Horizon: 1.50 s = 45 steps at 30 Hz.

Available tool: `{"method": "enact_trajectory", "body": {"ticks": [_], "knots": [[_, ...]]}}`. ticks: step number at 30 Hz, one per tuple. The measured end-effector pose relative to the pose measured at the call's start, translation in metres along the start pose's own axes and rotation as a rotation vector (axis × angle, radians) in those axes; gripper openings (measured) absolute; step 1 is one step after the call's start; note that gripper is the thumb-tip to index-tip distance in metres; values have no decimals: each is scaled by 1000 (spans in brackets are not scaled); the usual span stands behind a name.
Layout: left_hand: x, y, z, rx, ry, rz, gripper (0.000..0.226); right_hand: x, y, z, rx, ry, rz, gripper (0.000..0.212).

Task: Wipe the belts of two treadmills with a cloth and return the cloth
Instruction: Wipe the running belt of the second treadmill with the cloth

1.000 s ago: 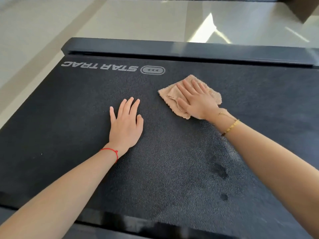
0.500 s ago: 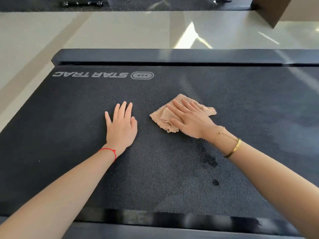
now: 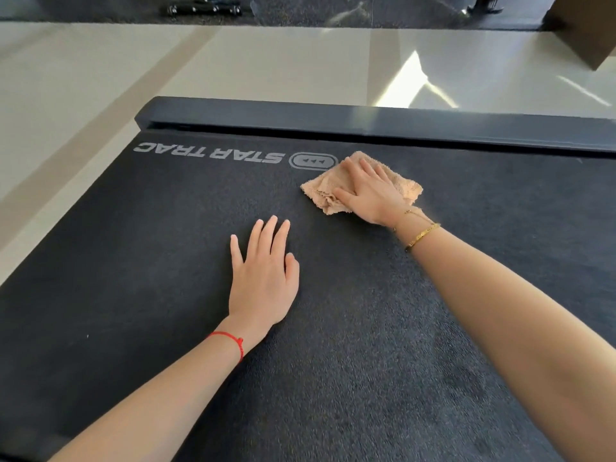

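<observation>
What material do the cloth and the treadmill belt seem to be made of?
The cloth looks like soft terry or microfibre: fuzzy peach pile, frayed edges, limp folds. The belt looks like black rubber or PVC with a matte, finely pebbled surface, though the exact compound cannot be told.

I see my left hand [image 3: 263, 281] lying flat, palm down, fingers straight and together. My right hand [image 3: 370, 195] reaches farther ahead, arm extended, fingers spread flat.

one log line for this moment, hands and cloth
phase: wiping belt | right hand: flat, pressing cloth beside logo | left hand: flat on belt
</observation>
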<state>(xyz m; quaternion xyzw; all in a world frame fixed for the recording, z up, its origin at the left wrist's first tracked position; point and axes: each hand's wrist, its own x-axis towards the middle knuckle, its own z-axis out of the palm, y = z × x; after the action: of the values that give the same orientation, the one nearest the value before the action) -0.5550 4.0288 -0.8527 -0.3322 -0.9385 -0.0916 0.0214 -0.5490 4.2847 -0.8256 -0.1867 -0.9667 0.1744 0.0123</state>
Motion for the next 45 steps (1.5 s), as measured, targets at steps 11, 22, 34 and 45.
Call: {"method": "enact_trajectory", "body": {"ticks": [11, 22, 34, 45], "knots": [[-2, 2, -3, -7, -12, 2, 61, -11, 21, -6, -89, 106, -214, 60], [-2, 2, -4, -5, -32, 0, 62, 19, 11, -1, -167, -25, -68, 71], [1, 16, -7, -29, -46, -37, 61, -45, 92, -19, -75, 181, 272, 74], [0, 51, -1, -45, -47, 41, 59, -160, 75, -17, -72, 76, 160, 65]]}}
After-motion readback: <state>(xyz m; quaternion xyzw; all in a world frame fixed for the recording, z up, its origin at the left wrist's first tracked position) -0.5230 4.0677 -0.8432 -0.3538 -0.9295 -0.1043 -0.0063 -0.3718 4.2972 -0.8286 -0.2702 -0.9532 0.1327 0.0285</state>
